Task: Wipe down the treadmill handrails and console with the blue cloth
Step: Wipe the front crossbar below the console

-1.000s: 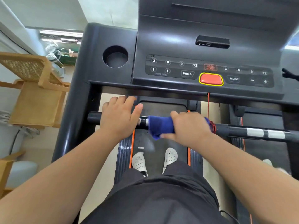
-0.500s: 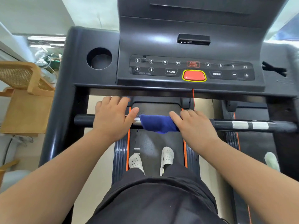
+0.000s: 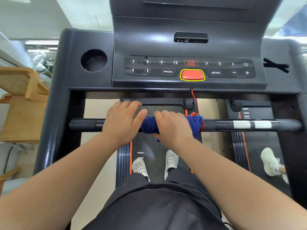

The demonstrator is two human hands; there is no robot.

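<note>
Two hands on one bar: my right hand [image 3: 172, 125] is clenched around the blue cloth [image 3: 149, 126], which is wrapped over the middle of the front handrail [image 3: 224, 125], and my left hand [image 3: 122, 121] grips the bare rail just beside it, thumb touching the cloth's edge.

What worries me is the red safety cord [image 3: 194, 100] (it hangs from under the console [image 3: 191, 30] and ends in a red clip right against the cloth's right end). If I drag the cloth further right, I judge it could snag the clip and pull the key loose. A loose tail of cloth also droops below the rail, so it may bunch and slip off instead of wiping. Later, on the console, a firm swipe could press the red stop button [image 3: 192, 75] or one of the keys.

Counting: one cloth, one cross rail with two white tape bands [image 3: 241, 124], one round cup holder [image 3: 93, 60], one red button, eight numbered keys in the top row, my two white clogs [image 3: 140, 166] on the belt, and one other shoe [image 3: 270, 161] on the neighbouring belt.
</note>
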